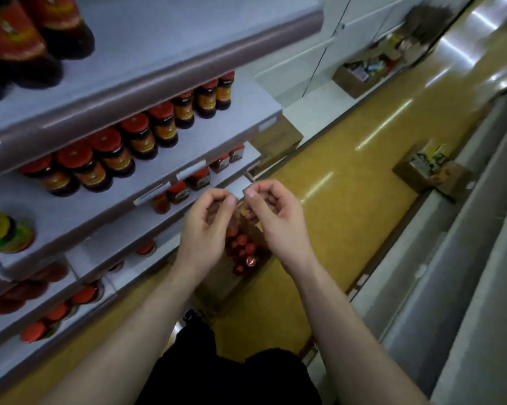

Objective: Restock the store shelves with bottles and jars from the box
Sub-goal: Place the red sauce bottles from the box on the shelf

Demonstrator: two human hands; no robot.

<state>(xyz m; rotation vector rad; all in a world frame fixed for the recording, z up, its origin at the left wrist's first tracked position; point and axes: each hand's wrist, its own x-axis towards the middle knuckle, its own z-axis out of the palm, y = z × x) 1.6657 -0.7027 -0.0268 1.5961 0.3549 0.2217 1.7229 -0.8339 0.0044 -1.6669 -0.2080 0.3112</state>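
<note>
both hands, left hand (pixel 207 226) and right hand (pixel 275 222), hover loosely curled and holding nothing directly above the box (pixel 243 258) of red-capped jars (pixel 240 247), equally near.

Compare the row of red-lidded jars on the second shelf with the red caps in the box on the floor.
The jars stand in a neat row on a shelf, dark bodies and orange labels showing; the caps sit clustered in the box on the floor, seen only from above. The jars' lids look wider than the caps. The jars are in plain view; the hands partly cover the caps. Both are red on top.
</note>
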